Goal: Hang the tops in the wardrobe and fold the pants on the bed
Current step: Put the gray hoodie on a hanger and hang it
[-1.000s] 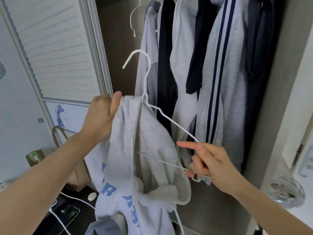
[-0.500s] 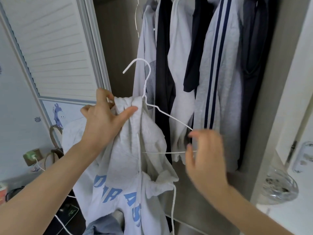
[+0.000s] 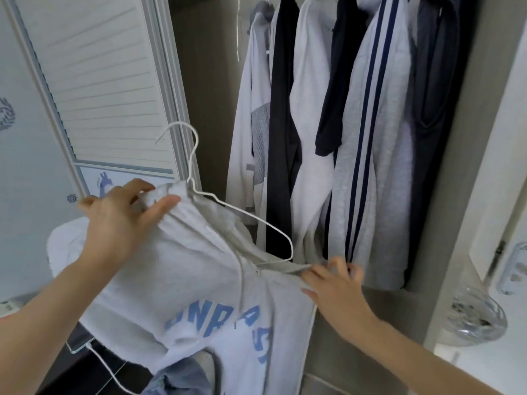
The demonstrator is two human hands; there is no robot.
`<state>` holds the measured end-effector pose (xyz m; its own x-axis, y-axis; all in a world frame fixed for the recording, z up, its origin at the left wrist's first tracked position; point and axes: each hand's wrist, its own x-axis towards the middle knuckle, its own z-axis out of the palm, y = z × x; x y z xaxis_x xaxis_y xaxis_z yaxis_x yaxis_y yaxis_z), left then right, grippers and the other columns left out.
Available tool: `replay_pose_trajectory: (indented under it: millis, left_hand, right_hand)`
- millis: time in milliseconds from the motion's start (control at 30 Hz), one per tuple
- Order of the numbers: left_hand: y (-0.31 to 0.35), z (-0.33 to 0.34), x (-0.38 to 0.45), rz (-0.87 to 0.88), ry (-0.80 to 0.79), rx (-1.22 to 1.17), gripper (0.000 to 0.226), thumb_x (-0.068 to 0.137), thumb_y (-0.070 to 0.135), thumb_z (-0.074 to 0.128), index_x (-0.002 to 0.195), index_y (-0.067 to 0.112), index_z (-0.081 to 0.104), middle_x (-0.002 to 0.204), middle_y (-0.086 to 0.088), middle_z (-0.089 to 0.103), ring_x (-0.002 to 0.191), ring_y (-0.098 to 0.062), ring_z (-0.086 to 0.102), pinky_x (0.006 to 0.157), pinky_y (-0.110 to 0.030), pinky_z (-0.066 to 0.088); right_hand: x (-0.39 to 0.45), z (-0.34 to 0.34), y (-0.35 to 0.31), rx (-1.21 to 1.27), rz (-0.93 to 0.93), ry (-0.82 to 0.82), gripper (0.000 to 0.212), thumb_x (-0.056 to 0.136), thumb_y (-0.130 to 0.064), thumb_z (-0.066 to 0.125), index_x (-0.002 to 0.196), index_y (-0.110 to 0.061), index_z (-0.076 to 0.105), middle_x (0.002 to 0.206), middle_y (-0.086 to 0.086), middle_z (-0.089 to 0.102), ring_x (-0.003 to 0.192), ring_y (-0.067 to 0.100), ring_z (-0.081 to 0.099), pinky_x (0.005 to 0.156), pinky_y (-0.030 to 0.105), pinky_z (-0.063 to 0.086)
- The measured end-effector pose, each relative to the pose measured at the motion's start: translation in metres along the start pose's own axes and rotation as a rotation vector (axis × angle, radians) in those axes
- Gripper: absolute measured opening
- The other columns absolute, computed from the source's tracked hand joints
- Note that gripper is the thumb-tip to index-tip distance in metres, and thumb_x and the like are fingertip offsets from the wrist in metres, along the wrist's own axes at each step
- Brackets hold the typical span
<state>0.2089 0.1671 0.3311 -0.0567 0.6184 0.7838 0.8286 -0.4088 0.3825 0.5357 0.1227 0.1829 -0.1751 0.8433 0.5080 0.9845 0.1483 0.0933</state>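
A light grey hoodie [image 3: 199, 283] with blue letters hangs on a white wire hanger [image 3: 242, 212] in front of the open wardrobe. My left hand [image 3: 119, 220] grips the hoodie's left shoulder just under the hanger's hook. My right hand [image 3: 336, 289] pinches the hoodie's collar edge at the hanger's right end and stretches the cloth sideways. The hanger's right arm is bare wire above the cloth. Several tops [image 3: 350, 132], white, black and striped grey, hang inside the wardrobe behind.
A louvred sliding door [image 3: 94, 81] stands at the left. A white door with a metal handle [image 3: 513, 269] is at the right edge. A clear glass object [image 3: 473, 317] sits below the handle. White cables [image 3: 108, 372] run over a dark surface at bottom left.
The hanger and hoodie have dropped lower and tilted. My right hand moved from the bare hanger end to the collar and now pulls it right. My left hand keeps its grip.
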Motion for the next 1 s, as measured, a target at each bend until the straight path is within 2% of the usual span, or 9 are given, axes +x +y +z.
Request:
replay_pose_trajectory:
  millis: [167, 300, 367, 467, 600, 700, 800, 900, 1000]
  left_hand:
    - [-0.018, -0.013, -0.006, 0.218, 0.035, 0.171, 0.052, 0.083, 0.061, 0.051, 0.078, 0.011, 0.065, 0.049, -0.002, 0.044, 0.053, -0.023, 0.047, 0.082, -0.039, 0.024]
    - [-0.019, -0.030, 0.003, -0.009, 0.048, -0.163, 0.041, 0.084, 0.061, 0.061, 0.083, 0.020, 0.062, 0.063, -0.008, 0.059, 0.059, -0.011, 0.049, 0.070, -0.032, 0.039]
    - [-0.017, -0.037, 0.006, -0.014, 0.061, -0.172, 0.033, 0.086, 0.053, 0.066, 0.085, 0.019, 0.063, 0.069, -0.010, 0.063, 0.061, -0.011, 0.051, 0.069, -0.031, 0.044]
    - [-0.015, -0.043, 0.006, 0.044, 0.078, -0.007, 0.038, 0.086, 0.055, 0.065, 0.083, 0.017, 0.064, 0.060, -0.010, 0.060, 0.060, -0.017, 0.051, 0.085, -0.052, 0.046]
    - [-0.009, -0.049, 0.023, 0.206, 0.203, 0.187, 0.059, 0.089, 0.064, 0.047, 0.069, 0.009, 0.056, 0.050, -0.006, 0.048, 0.050, -0.024, 0.046, 0.081, -0.047, 0.031]
    - [-0.003, -0.055, 0.048, 0.236, 0.324, 0.189, 0.058, 0.092, 0.060, 0.049, 0.065, 0.009, 0.050, 0.049, -0.006, 0.045, 0.060, -0.009, 0.042, 0.078, -0.035, 0.018]
    - [0.007, -0.050, 0.071, 0.201, 0.395, 0.104, 0.053, 0.091, 0.055, 0.056, 0.072, 0.006, 0.056, 0.049, -0.008, 0.044, 0.078, 0.009, 0.040, 0.077, -0.038, 0.022]
    - [0.019, -0.041, 0.080, 0.286, 0.386, 0.187, 0.058, 0.092, 0.061, 0.048, 0.067, 0.009, 0.049, 0.047, -0.001, 0.038, 0.055, -0.014, 0.028, 0.075, -0.035, 0.019]
    - [0.038, -0.026, 0.074, 0.467, 0.278, 0.205, 0.050, 0.095, 0.060, 0.045, 0.067, 0.018, 0.047, 0.049, 0.004, 0.039, 0.047, -0.018, 0.031, 0.080, -0.036, 0.018]
  right_hand:
    - [0.029, -0.011, 0.016, -0.117, -0.088, 0.145, 0.044, 0.057, -0.007, 0.083, 0.094, -0.025, 0.067, 0.096, -0.008, 0.064, 0.095, 0.030, 0.056, 0.073, 0.042, 0.035]
    - [0.053, -0.024, 0.013, -0.123, -0.230, 0.177, 0.052, 0.062, 0.000, 0.079, 0.105, -0.025, 0.064, 0.121, -0.003, 0.061, 0.112, 0.035, 0.051, 0.077, 0.044, 0.039]
    - [0.061, -0.031, 0.013, -0.151, -0.270, 0.177, 0.061, 0.055, 0.005, 0.078, 0.105, -0.027, 0.063, 0.130, 0.000, 0.057, 0.121, 0.039, 0.046, 0.080, 0.049, 0.040]
    - [0.074, -0.047, 0.023, -0.235, -0.289, 0.215, 0.069, 0.048, 0.012, 0.070, 0.105, -0.027, 0.061, 0.139, 0.011, 0.049, 0.125, 0.042, 0.036, 0.085, 0.053, 0.036]
    - [0.102, -0.081, 0.041, -0.331, -0.263, 0.423, 0.055, 0.063, 0.008, 0.053, 0.106, -0.024, 0.065, 0.125, 0.007, 0.060, 0.115, 0.036, 0.041, 0.082, 0.046, 0.029]
    - [0.118, -0.114, 0.050, -0.351, -0.185, 0.530, 0.056, 0.060, 0.006, 0.065, 0.107, -0.024, 0.062, 0.109, 0.004, 0.063, 0.102, 0.034, 0.049, 0.077, 0.042, 0.026]
    - [0.128, -0.146, 0.059, -0.332, -0.129, 0.536, 0.066, 0.054, 0.006, 0.078, 0.111, -0.023, 0.058, 0.104, 0.003, 0.061, 0.093, 0.031, 0.049, 0.072, 0.041, 0.030]
    - [0.130, -0.164, 0.068, -0.303, -0.131, 0.553, 0.047, 0.069, 0.002, 0.074, 0.107, -0.021, 0.061, 0.099, 0.003, 0.060, 0.085, 0.028, 0.052, 0.068, 0.039, 0.036]
    - [0.126, -0.181, 0.075, -0.147, -0.098, 0.493, 0.028, 0.085, -0.004, 0.062, 0.109, -0.020, 0.060, 0.099, 0.003, 0.055, 0.084, 0.025, 0.053, 0.067, 0.037, 0.039]
